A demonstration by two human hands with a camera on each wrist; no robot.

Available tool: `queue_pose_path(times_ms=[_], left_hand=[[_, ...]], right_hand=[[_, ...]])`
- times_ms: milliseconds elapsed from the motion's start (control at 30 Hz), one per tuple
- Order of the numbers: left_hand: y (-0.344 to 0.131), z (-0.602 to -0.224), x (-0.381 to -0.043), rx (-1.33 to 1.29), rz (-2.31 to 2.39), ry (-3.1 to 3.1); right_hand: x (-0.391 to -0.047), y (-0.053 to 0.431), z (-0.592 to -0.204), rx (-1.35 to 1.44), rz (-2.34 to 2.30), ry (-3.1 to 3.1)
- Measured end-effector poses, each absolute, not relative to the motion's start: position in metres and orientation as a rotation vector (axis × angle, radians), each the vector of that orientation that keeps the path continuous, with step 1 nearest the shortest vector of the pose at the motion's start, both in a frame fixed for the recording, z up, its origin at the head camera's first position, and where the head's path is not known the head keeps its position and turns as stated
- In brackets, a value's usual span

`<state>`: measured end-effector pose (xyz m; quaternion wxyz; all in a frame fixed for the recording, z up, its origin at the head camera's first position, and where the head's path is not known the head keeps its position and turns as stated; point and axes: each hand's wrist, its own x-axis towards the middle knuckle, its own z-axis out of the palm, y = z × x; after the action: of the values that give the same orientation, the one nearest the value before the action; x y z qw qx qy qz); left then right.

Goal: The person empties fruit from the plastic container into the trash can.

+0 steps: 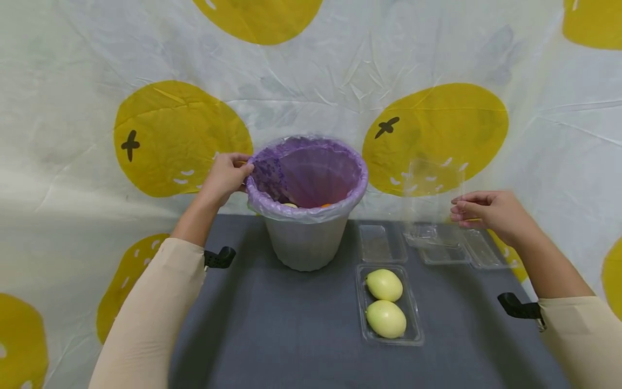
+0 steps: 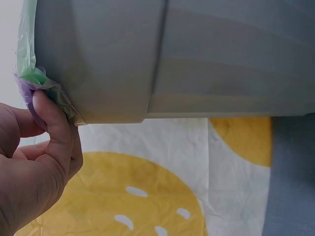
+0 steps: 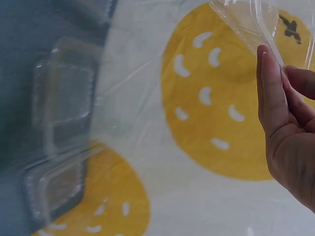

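Note:
A whitish round bin [image 1: 307,246] stands on the table with a purple plastic bag [image 1: 320,170] lining it and folded over its rim. My left hand [image 1: 224,178] pinches the bag at the rim's left side; the left wrist view shows thumb and finger on the bag's gathered edge [image 2: 25,87]. Inside the bin, slivers of something pale yellow and something orange show low down. My right hand [image 1: 493,212] pinches the edge of a clear plastic container [image 3: 241,22], raised above other clear containers at the table's back right. Its exact shape is hard to make out.
Two pale yellow-green oval fruits [image 1: 385,319] lie in a clear tray [image 1: 415,334] in front of the bin's right side. Several clear plastic trays [image 1: 381,244] lie behind it along the table's [image 1: 286,335] back edge. A fruit-patterned cloth [image 1: 311,75] hangs behind.

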<state>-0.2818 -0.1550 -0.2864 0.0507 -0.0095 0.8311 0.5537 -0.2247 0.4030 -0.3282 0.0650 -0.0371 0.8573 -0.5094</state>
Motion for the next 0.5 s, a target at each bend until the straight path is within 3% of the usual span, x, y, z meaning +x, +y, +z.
queue_pose_path(times_ms=[500], left_hand=[[-0.157, -0.290, -0.284, -0.019, 1.696, 2.536]], right_hand=[[-0.203, 0.441, -0.393, -0.061, -1.389, 2.432]])
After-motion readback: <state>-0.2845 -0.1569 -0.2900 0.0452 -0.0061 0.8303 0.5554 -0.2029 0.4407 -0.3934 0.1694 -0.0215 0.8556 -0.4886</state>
